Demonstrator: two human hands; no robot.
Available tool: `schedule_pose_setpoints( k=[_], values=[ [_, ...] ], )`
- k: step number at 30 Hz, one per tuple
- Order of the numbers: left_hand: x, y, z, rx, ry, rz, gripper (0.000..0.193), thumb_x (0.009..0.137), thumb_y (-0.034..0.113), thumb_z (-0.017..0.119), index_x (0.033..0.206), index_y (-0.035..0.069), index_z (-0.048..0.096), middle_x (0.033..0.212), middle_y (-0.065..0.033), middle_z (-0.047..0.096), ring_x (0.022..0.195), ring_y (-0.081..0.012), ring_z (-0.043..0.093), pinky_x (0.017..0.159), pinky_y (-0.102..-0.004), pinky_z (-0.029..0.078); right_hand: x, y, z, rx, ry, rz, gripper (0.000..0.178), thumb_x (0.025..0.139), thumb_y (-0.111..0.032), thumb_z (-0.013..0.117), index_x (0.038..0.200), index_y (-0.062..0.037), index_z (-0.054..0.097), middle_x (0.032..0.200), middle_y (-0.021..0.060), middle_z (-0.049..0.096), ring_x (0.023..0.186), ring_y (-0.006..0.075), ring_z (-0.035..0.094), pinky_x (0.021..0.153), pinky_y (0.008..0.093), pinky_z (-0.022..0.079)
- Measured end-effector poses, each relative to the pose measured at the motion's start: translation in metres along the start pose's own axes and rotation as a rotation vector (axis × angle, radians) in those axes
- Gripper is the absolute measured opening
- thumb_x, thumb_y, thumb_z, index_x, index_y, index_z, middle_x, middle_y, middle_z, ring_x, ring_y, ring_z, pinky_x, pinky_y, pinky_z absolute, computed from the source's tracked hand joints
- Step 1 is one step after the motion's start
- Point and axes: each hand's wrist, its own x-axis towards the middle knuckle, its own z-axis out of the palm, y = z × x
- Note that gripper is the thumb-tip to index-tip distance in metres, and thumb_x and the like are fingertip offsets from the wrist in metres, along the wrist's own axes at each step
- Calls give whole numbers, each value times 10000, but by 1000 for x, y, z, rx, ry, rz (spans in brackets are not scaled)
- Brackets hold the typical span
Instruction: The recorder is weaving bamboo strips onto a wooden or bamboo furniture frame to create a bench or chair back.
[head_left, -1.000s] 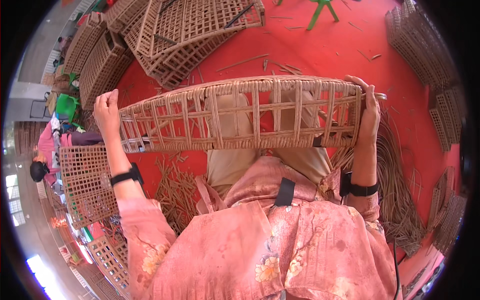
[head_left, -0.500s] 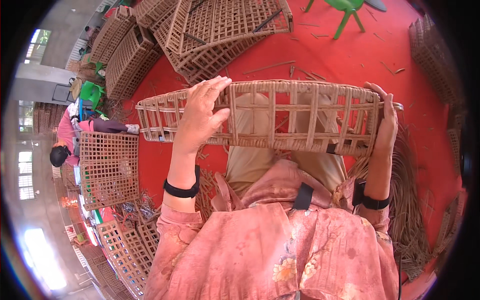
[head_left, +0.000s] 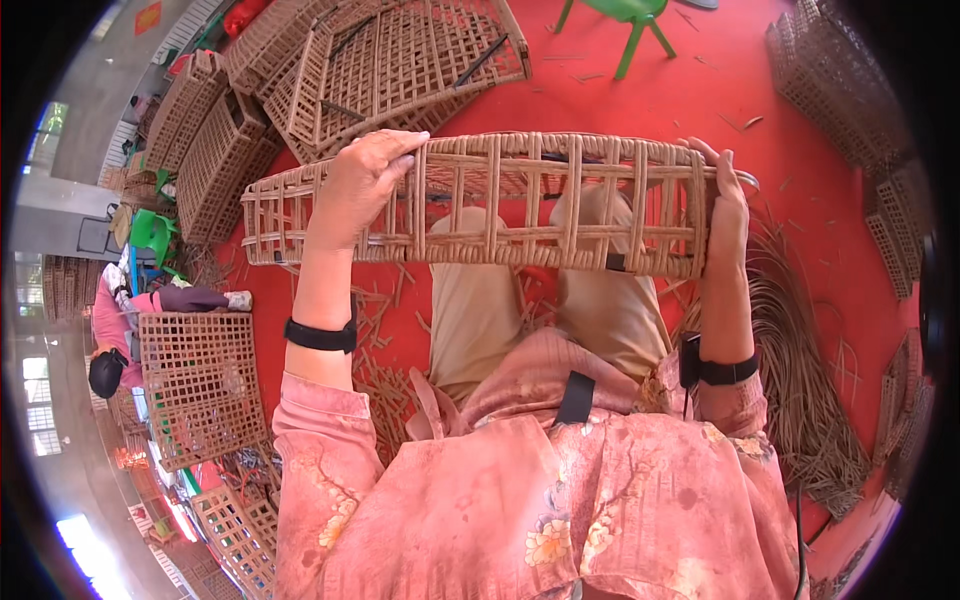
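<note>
A long brown woven basket panel [head_left: 490,245], an open lattice of wrapped strands with a thick wound rim, is held up on its side above my knees. My left hand [head_left: 360,185] is closed over its upper rim left of the middle, the fingers reaching to the far side. At the right end my right hand [head_left: 728,205] grips the corner, its fingertips hooked over the top. A short dark patch [head_left: 615,262] shows on the near lower edge. The far inner side is partly visible through the gaps.
Several woven panels [head_left: 400,60] are stacked ahead on the left. A green chair [head_left: 635,20] stands at the far side of the red floor [head_left: 690,100]. Loose strands [head_left: 800,370] lie in a heap on the right. At the left a person [head_left: 115,315] sits beside a lattice panel [head_left: 200,385].
Both hands and the woven basket panel have shifted left and slightly up in view. More of the panel's inner lattice shows now. The whole surroundings have also slid left.
</note>
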Motion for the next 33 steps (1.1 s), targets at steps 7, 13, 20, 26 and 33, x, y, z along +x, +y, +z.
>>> schedule_pose_setpoints(
  k=[7,13,20,26,33],
  values=[
    [26,40,29,46,24,186,424,868,28,662,1290,62,648,1287,-151,660,1227,-309,610,1071,-405,468,41,8,-14,-19,-2,-31,519,1092,-438,404,1223,-2,654,1068,85,709,919,170,673,809,315,579],
    [36,38,30,155,15,243,338,857,127,733,1178,24,698,1131,-145,721,1069,-309,680,938,-383,549,28,5,-13,1,-39,-5,515,1092,-428,406,1200,1,670,1060,89,713,934,170,676,838,324,560],
    [31,34,33,102,85,249,234,867,172,725,1069,59,760,1074,-98,739,1000,-254,696,862,-367,571,25,4,-13,-80,0,-3,485,1084,-413,442,1142,-10,706,989,52,716,882,139,657,786,290,532],
    [42,48,33,-144,-23,35,254,838,119,708,1075,30,728,1058,-117,710,1007,-299,683,918,-364,535,32,3,-25,-183,-20,-16,499,1059,-447,489,1117,-9,721,973,36,720,892,143,646,833,325,509],
    [47,63,53,-126,-121,174,399,826,77,677,1216,-3,643,1171,-161,657,1102,-324,643,982,-387,504,-28,-47,-26,-1364,-2,-328,396,994,-377,565,957,-15,721,925,186,693,870,320,661,822,428,507]
  ],
)
